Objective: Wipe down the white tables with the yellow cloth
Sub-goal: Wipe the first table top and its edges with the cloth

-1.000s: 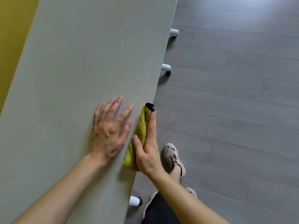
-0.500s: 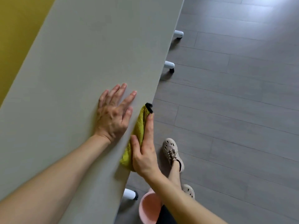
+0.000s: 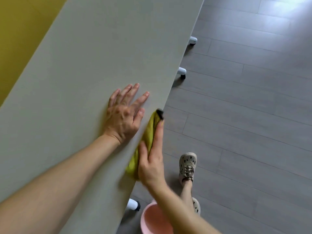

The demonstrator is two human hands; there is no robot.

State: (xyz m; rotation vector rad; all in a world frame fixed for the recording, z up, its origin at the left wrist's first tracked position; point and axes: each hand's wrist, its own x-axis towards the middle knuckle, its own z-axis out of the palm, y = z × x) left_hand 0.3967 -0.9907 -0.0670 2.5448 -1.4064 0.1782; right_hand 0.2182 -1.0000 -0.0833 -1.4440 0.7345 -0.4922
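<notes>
Along the right edge of the counter (image 3: 84,65), the yellow cloth (image 3: 150,130) lies against the rim, with its black tag at the far end. The right grip (image 3: 151,160) presses the cloth to the edge with fingers straight and thumb laid flat, not curled round it. The left grip (image 3: 124,115) rests palm down on the counter top just beside the cloth, fingers spread and straight. Below the edge, a pink bucket (image 3: 154,220) stands on the grey floor (image 3: 253,115), near a white caster (image 3: 132,204) and the person's beige shoe (image 3: 187,164).
</notes>
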